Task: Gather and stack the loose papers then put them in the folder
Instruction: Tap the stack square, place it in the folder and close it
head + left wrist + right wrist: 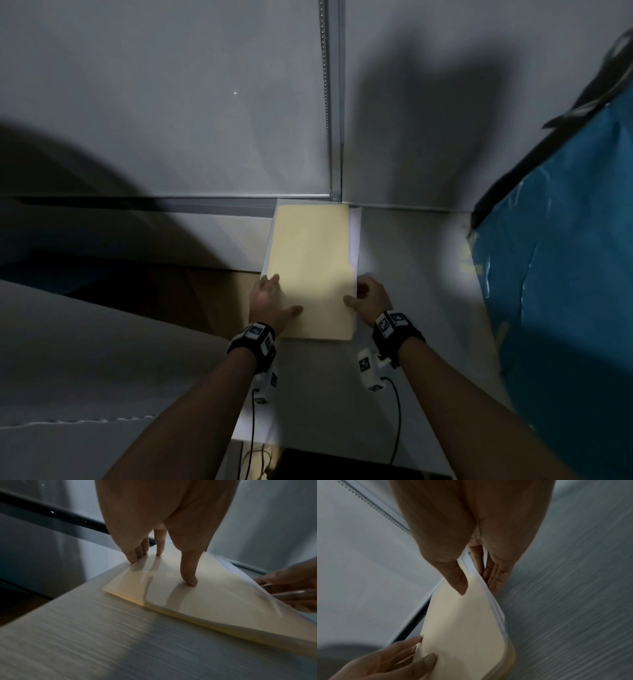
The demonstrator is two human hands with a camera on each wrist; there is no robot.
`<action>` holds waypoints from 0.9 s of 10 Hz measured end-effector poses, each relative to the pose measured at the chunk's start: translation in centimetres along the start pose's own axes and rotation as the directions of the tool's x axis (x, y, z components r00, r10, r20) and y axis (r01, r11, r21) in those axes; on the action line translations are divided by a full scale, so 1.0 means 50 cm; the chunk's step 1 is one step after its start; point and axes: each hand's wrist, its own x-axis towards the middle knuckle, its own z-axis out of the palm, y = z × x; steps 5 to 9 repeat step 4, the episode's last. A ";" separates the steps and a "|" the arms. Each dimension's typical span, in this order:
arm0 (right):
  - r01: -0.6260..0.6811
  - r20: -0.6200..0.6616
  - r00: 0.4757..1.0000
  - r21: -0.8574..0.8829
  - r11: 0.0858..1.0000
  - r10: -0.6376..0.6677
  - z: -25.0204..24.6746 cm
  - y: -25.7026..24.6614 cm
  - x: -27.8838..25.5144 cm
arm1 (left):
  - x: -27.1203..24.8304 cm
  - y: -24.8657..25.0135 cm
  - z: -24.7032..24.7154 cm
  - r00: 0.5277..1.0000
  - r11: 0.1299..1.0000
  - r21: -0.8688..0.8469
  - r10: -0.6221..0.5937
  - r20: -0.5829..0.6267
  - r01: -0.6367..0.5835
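One manila folder (313, 270), closed, flat on the grey tabletop (411, 260), far end against the wall. White papers (355, 233) inside, count impossible to tell, edges poking past the right side and far corner. Two hands in view. Left hand (270, 301) spread flat on the folder's near left edge, fingers (188, 569) straight and pressing down. Right hand (371, 299) at the near right edge, thumb on top, fingers (494, 574) curled underneath, pinching the cover and sheet edges and lifting them slightly.
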 end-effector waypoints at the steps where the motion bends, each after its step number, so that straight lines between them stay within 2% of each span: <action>1: 0.014 0.025 1.000 0.024 1.000 -0.014 0.008 0.008 0.008 | 0.006 -0.011 -0.001 1.000 1.000 0.008 0.017 0.002 -0.017; 9: -0.023 -0.006 1.000 -0.031 0.999 0.023 0.008 0.008 0.007 | -0.001 -0.024 0.011 0.999 0.999 -0.016 0.046 -0.022 -0.046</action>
